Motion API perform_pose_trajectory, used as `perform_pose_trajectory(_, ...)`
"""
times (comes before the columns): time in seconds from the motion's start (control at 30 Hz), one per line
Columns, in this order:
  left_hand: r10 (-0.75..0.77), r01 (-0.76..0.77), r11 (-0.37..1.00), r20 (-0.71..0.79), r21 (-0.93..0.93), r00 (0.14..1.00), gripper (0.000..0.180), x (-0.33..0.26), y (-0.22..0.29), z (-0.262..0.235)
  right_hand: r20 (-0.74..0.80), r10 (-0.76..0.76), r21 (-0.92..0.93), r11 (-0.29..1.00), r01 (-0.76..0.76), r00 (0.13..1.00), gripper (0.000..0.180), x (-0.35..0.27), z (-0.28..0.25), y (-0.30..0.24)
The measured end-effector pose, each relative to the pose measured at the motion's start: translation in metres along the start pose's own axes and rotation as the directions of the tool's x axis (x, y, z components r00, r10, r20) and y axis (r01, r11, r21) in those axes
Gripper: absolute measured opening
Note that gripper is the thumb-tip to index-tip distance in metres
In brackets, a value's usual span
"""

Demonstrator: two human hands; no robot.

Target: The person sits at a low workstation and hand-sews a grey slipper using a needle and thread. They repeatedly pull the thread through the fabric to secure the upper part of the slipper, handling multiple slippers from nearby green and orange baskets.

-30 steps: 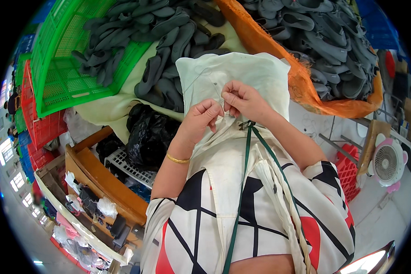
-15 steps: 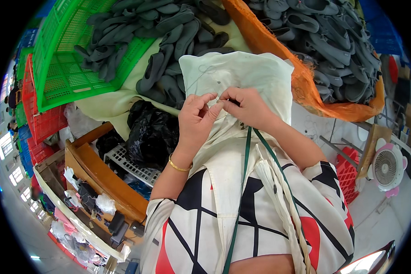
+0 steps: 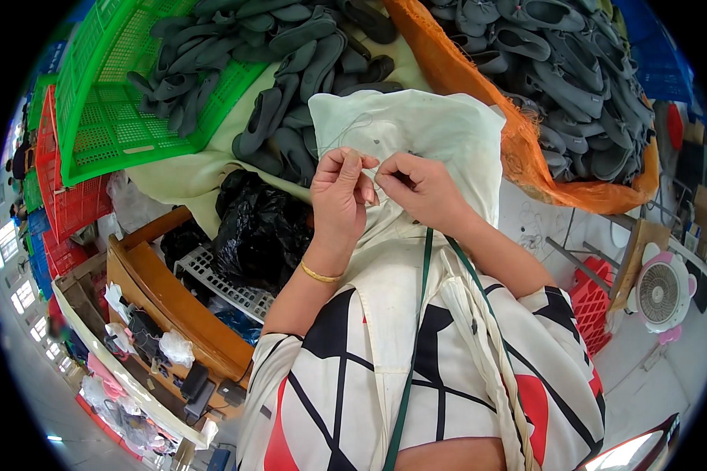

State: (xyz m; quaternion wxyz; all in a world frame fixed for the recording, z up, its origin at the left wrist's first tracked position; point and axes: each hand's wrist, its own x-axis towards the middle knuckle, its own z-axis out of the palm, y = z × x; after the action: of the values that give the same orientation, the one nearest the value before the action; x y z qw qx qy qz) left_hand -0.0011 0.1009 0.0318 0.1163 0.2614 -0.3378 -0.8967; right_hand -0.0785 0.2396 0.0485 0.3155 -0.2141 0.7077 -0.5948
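Whatever sits between the fingertips is too small for me to make out. Left hand (image 3: 339,192) and right hand (image 3: 418,188) meet, fingers curled nearly closed, pinching the pale cloth (image 3: 416,129) draped in front of the chest, over the grey shoe soles (image 3: 291,94) heaped behind.

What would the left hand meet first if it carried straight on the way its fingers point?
Probably the pale cloth it pinches, then the dark grey shoe soles heaped beyond; the left hand points up and away, though depth is unclear.
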Motion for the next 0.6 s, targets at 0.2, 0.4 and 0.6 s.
perform_pose_trajectory(0.2,-0.016,0.016,0.997,0.007,0.073,1.0,0.01,0.0029,0.0022,0.0005,-0.04,0.016,0.055,0.998,-0.014,0.999,0.007,-0.0029,0.0005,0.0052)
perform_pose_trajectory(0.4,-0.102,0.096,0.973,0.018,0.21,0.995,0.011,0.0028,0.005,0.0002,-0.082,-0.097,0.01,0.995,0.098,0.992,0.012,-0.0006,-0.0013,0.0028)
perform_pose_trajectory(0.6,-0.048,0.052,0.988,-0.028,0.148,0.998,0.01,0.0058,0.0061,0.0008,0.043,-0.016,-0.086,0.996,0.019,0.999,0.003,-0.0051,-0.0056,0.0049)
